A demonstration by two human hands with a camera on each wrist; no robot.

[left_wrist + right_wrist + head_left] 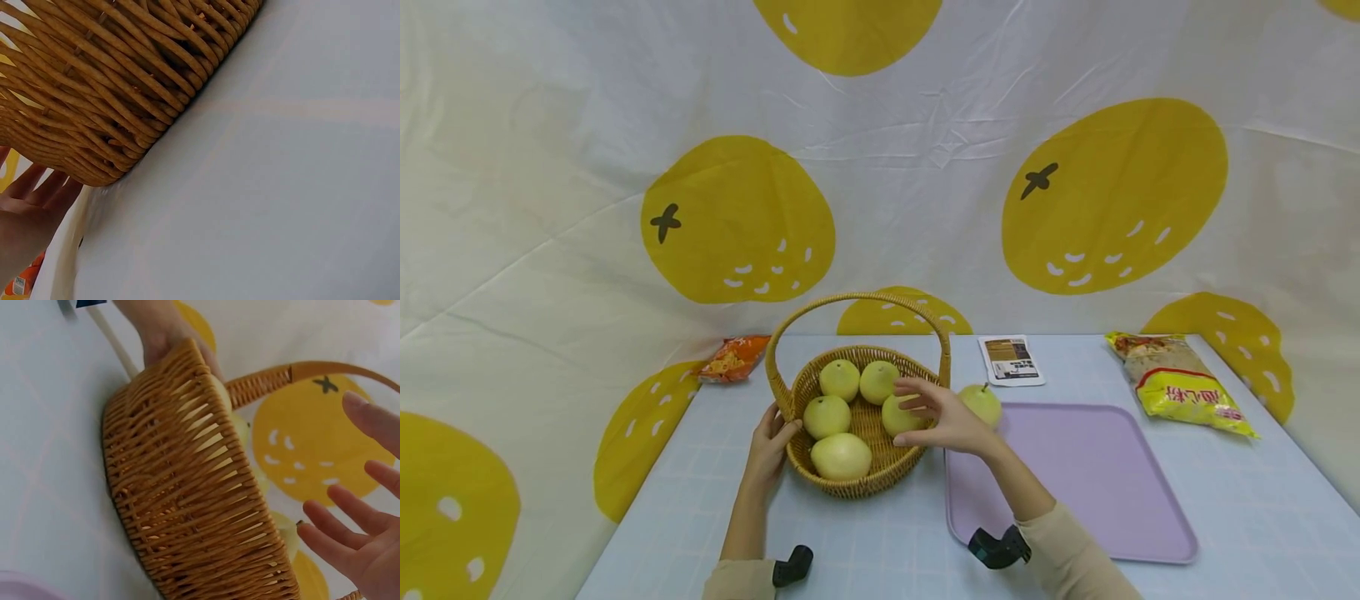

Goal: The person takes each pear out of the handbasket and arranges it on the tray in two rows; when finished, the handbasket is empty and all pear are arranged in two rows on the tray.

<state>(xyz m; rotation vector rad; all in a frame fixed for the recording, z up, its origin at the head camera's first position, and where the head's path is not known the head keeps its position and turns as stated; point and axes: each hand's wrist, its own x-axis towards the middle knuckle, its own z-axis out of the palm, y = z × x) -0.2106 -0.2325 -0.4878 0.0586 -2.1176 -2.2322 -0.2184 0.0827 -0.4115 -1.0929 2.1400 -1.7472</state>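
Observation:
A woven wicker basket (880,482) with a tall arched handle stands on the table and holds several yellow-green pears (840,457). At its left side my left hand (769,446) holds the basket, thumb at the rim by the handle's foot and fingers against the outer wall. My right hand (951,419) hovers over the basket's right side with fingers spread and nothing in them; it partly hides one pear (895,415). The right wrist view shows those spread fingers apart from the wicker. Behind the right hand, another pear (981,404) with a stem lies outside the basket.
A light purple tray (1093,479) lies right of the basket, partly under the right forearm. Along the back are an orange snack bag (733,359), a white packet (1011,361) and a yellow food bag (1183,387). A fruit-print cloth (917,192) hangs behind the table.

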